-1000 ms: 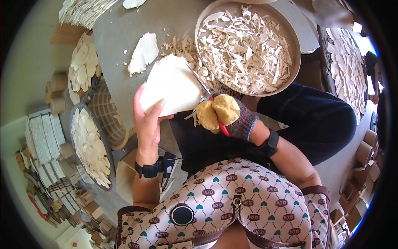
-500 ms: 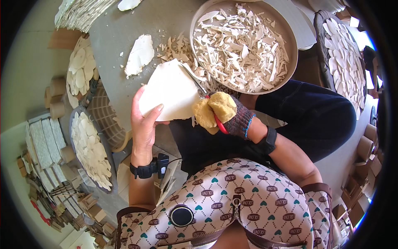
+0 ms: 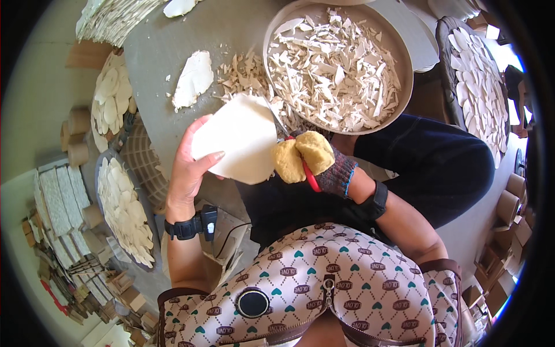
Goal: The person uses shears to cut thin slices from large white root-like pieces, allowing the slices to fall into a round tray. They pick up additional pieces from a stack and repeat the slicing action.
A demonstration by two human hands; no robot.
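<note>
My left hand (image 3: 189, 159) pinches a flat cream-white sheet (image 3: 237, 139) by its left side, thumb on top and fingers beneath. The sheet's outline is partly rounded. In a dark knitted glove, my right hand (image 3: 324, 165) is closed on red-handled scissors (image 3: 279, 122), whose handles are wrapped in thick yellow padding (image 3: 303, 157). The scissor blades lie along the sheet's upper right edge. Padding and glove hide most of my right fingers. Cream offcuts (image 3: 245, 72) lie on the grey board just beyond the sheet.
A large round tray (image 3: 410, 87) full of offcuts stands beyond my right hand. On the grey board (image 3: 156, 75) lies a ragged white piece (image 3: 194, 80). A stack of sheets (image 3: 110, 23) rises at the far left. Baskets of cut pieces (image 3: 124, 211) flank me.
My left hand has moved left and slightly nearer, turning the sheet. Its pointed top corner now looks trimmed and rounder. The right hand with the scissors has shifted slightly right.
</note>
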